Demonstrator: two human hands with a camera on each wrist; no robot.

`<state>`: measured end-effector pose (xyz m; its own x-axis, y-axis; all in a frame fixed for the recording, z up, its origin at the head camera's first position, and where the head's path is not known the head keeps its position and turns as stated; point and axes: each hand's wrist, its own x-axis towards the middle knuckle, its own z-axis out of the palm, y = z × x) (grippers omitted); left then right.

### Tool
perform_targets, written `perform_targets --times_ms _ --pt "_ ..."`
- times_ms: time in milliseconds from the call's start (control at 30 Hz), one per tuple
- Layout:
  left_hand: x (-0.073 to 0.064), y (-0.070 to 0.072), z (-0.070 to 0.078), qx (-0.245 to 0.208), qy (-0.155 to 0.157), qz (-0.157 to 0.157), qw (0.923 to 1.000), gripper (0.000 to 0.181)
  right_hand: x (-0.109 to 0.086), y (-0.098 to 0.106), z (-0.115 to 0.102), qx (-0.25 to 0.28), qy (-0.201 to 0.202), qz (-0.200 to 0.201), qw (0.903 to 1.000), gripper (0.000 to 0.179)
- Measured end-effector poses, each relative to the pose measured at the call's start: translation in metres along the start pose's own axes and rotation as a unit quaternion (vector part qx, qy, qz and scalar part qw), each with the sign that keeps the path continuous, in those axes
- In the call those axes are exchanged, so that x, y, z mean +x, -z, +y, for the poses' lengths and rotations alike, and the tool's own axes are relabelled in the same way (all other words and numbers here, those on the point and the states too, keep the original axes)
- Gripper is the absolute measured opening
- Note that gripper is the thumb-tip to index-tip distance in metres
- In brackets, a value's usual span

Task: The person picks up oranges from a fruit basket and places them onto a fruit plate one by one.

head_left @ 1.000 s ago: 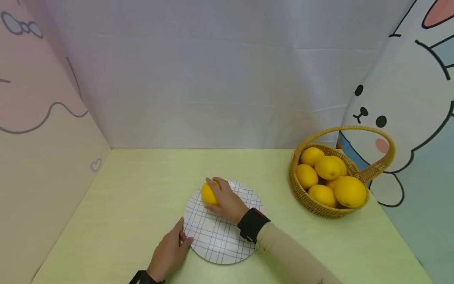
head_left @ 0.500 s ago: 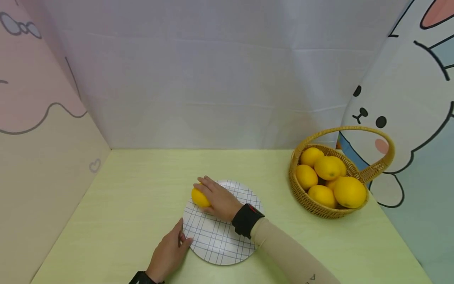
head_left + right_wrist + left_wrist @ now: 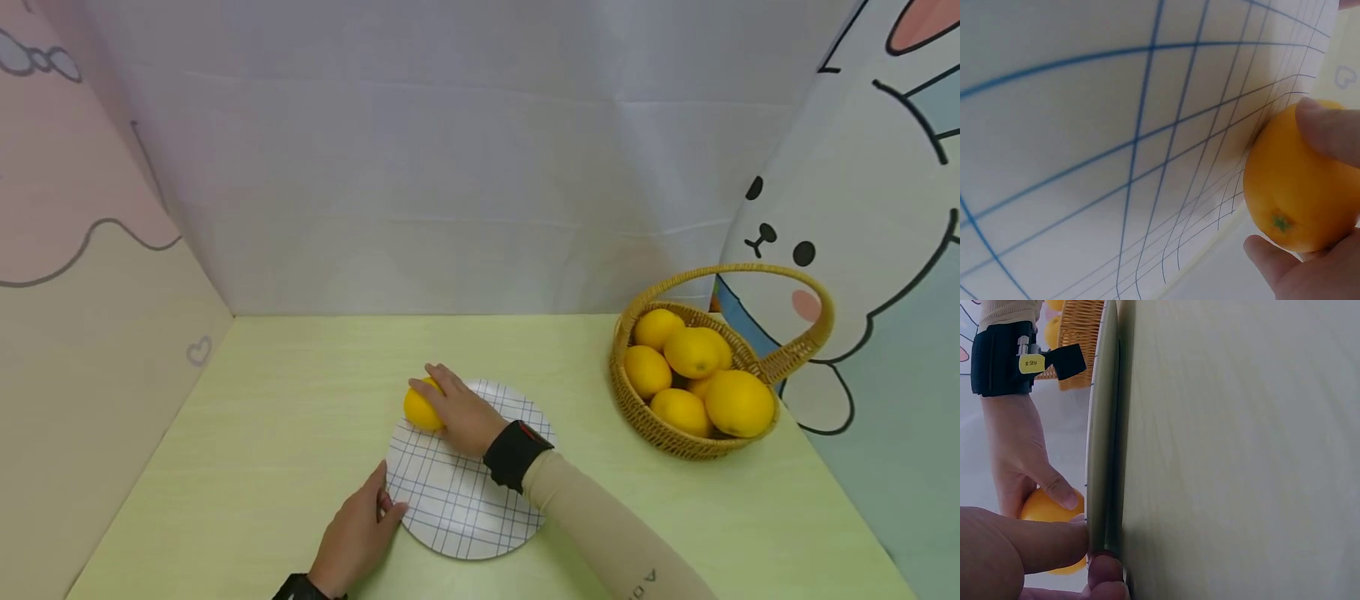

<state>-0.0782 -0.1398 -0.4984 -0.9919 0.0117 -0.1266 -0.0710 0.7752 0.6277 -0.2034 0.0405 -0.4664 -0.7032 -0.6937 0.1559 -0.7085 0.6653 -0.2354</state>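
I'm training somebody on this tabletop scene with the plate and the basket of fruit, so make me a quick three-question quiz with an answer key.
1. Which hand holds the single fruit by the edge of the checked plate?
2. True or false: the wicker basket has nothing in it.
3. Fill in the blank: the left hand pinches the ____ of the checked plate.

Key:
1. The right hand.
2. False; it holds several other fruits.
3. Rim.
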Motion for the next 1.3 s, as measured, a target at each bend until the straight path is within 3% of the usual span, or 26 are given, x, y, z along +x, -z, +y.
perform_targets --times_ms 367,967,1300 --pt "0.0 -0.001 -0.002 -0.004 -0.005 0.003 1.0 0.069 0.0 -0.001 -0.002 -0.012 -0.018 0.002 0.9998 0.07" --pt "0.002 -0.003 -0.002 -0.005 0.008 -0.003 0.9999 0.07 -0.001 -0.006 0.005 -0.021 -0.028 0.002 0.9994 0.1" --pt "0.001 -0.004 -0.003 -0.007 0.001 0.0 1.0 0.069 -0.007 0.01 -0.001 -0.036 -0.026 0.004 0.999 0.102"
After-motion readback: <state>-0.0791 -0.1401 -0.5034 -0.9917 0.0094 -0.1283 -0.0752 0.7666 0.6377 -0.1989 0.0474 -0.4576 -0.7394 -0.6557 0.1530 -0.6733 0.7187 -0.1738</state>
